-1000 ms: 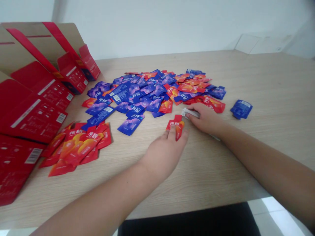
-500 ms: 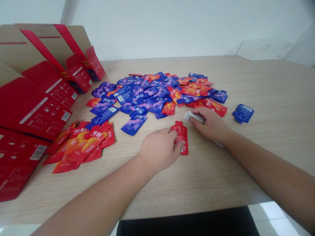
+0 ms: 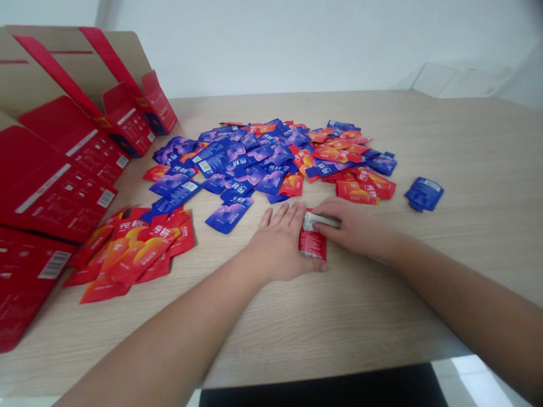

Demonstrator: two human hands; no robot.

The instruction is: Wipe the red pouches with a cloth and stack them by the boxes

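Observation:
A small red pouch [image 3: 313,245] lies back side up on the table in front of me. My left hand [image 3: 282,243] is flat along its left side, fingers stretched out, with the thumb across its lower edge. In my right hand [image 3: 350,223] is a slim white tool [image 3: 324,219], gripped by its handle; its head rests over the pouch's top part. What kind of tool it is I cannot make out. Behind the hands spreads a loose heap of blue pouches [image 3: 229,215] and red-orange pouches [image 3: 356,193].
At the left, several red-orange pouches [image 3: 139,249] are gathered in a pile. Red cardboard boxes [image 3: 55,186] with raised flaps stand along the left side. One blue pouch [image 3: 424,194] lies apart at the right. A white wall [image 3: 297,45] rises behind the table [image 3: 339,328].
My left hand has gone from bent fingers on the pouch to lying flat beside it. The white tool in my right hand has moved left and down onto the pouch.

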